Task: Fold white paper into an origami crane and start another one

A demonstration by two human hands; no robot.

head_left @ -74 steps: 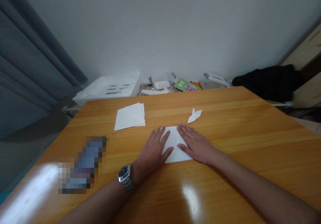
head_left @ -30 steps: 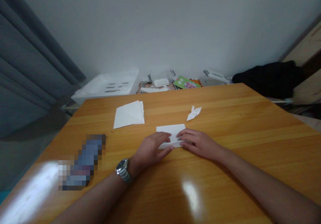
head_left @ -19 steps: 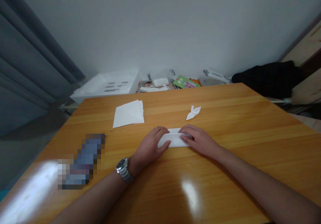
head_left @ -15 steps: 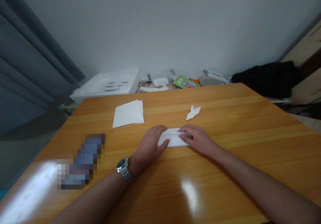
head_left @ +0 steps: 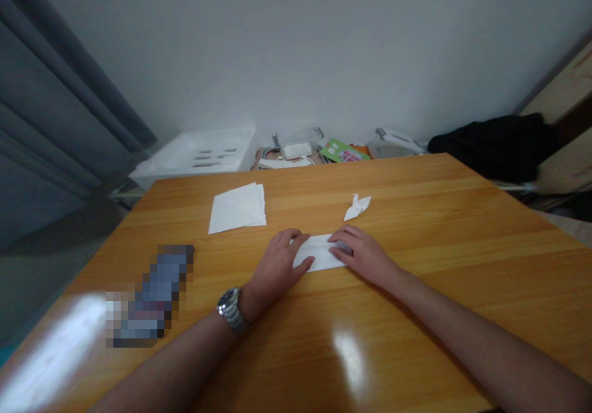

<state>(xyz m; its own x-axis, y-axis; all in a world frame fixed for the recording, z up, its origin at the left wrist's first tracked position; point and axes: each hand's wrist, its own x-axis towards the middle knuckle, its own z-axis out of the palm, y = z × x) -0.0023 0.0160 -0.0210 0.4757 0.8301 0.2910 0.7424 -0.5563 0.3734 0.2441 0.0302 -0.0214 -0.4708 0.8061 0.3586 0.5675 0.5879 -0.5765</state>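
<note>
A white sheet of paper, folded into a narrow strip (head_left: pixel 319 254), lies on the wooden table (head_left: pixel 416 228) in front of me. My left hand (head_left: pixel 280 265), with a metal watch on its wrist, presses flat on the strip's left end. My right hand (head_left: pixel 363 254) lies flat on the strip's right end, fingers stretched along the fold. Both hands hold the paper down against the table.
A stack of white sheets (head_left: pixel 238 208) lies at the far left of the table and a small folded paper figure (head_left: pixel 357 207) at the far middle. A blurred object (head_left: pixel 150 296) sits near left. Behind the table are a white crate (head_left: pixel 198 157), clutter and a black cloth (head_left: pixel 494 145).
The paper lay as a wider sheet under my flat hands; its near edge was lifted and folded over to the far edge. It is a narrow strip that both hands now press flat.
</note>
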